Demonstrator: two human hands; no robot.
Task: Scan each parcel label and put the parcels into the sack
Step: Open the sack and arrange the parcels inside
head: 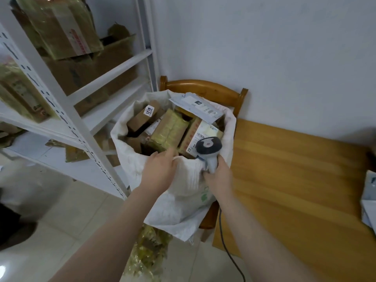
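Left hand [160, 169]: fingers curling over the near rim of the white woven plastic sack [179, 200], gripping the fabric.
Right hand [219, 177]: wrapping round the handle of the grey handheld barcode scanner [208, 148] and lying against the same rim; cannot tell whether it is also pinching the fabric.
Cable: dark scanner cable [222, 237] hanging below the right wrist.
Parcels: brown cardboard box with "1218" sticker [143, 117], yellow-taped parcel [168, 132] and flat white mailer [196, 107] lying inside the sack, filling it to the mouth.
Sack: sitting on the orange-brown wooden chair [203, 88], between the white metal shelving [114, 69] and the wooden worktop [295, 169].
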